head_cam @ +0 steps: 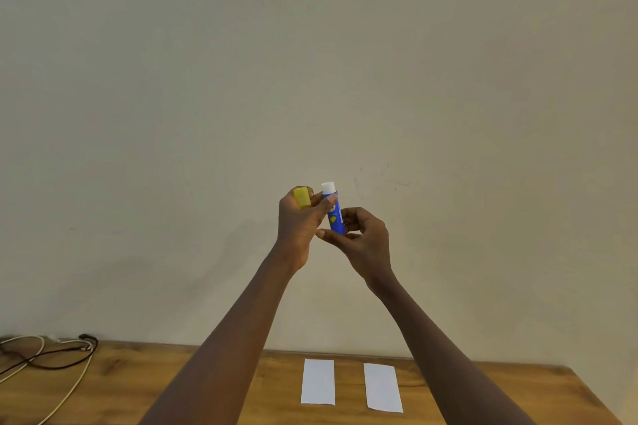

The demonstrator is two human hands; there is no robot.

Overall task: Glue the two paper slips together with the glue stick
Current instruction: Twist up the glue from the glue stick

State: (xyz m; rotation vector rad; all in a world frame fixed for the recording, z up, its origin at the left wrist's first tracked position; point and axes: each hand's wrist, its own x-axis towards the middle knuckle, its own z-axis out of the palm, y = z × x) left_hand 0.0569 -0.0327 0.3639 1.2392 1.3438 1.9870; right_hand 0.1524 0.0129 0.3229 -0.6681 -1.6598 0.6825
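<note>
Both hands are raised in front of the wall. My left hand [299,224] holds the yellow cap [302,197] between its fingers, and its thumb also rests on the glue stick's blue tube [335,214]. The tube stands upright with its white glue tip [328,187] uncovered. My right hand [362,241] pinches the tube's lower end. Two white paper slips lie side by side on the wooden table below, the left slip [318,381] and the right slip [383,387], a gap between them.
Black and white cables [48,357] lie tangled on the table's far left. The table's back edge [345,354] meets a plain beige wall. The table's right corner [569,369] is in view.
</note>
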